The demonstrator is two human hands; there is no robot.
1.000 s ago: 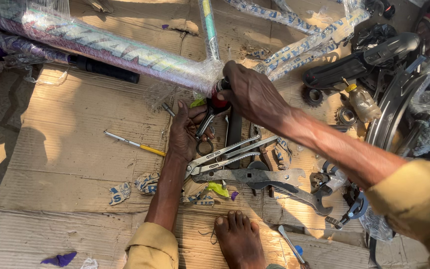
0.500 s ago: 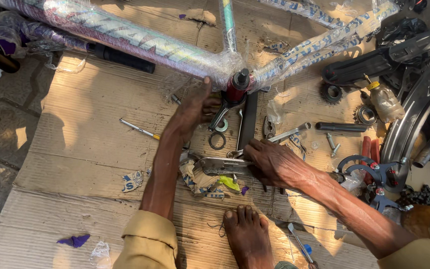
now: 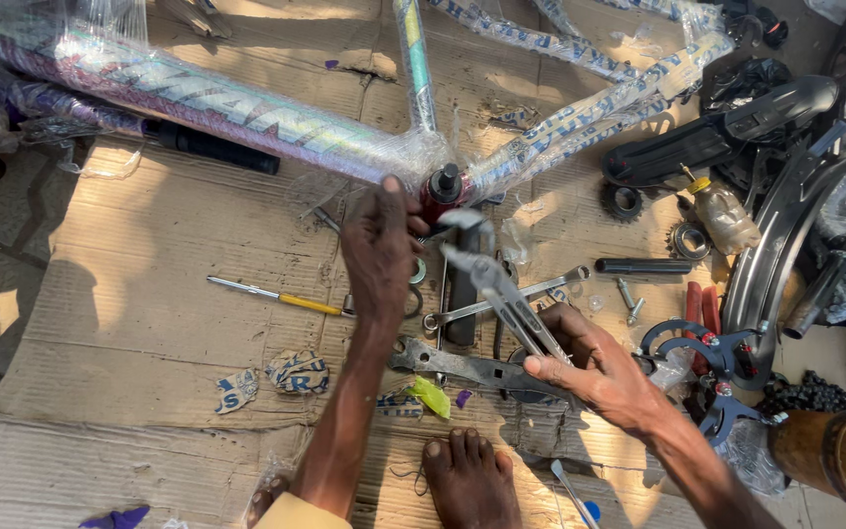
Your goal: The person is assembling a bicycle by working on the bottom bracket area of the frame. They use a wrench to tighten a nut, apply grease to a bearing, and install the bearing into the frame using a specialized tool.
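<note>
A plastic-wrapped bicycle frame (image 3: 247,113) lies across cardboard, its red bottom bracket (image 3: 445,188) at the middle. My left hand (image 3: 381,250) reaches up to the bracket with its fingers against it. My right hand (image 3: 585,364) grips the handles of metal pliers (image 3: 496,284), whose open jaws point at the bracket. Flat spanners (image 3: 501,299) and a long flat wrench (image 3: 462,364) lie under the hands.
A yellow-handled screwdriver (image 3: 276,296) lies to the left. To the right are a black saddle (image 3: 727,132), sprockets (image 3: 625,202), a small oil bottle (image 3: 722,214), a chrome mudguard (image 3: 775,255), red-handled pliers (image 3: 702,306) and a chain (image 3: 805,394). My bare foot (image 3: 467,480) rests on the cardboard (image 3: 149,323).
My right hand has left the bracket, gone down to the tools, picked up the pliers and raised them toward the bracket. My left hand stays at the bracket.
</note>
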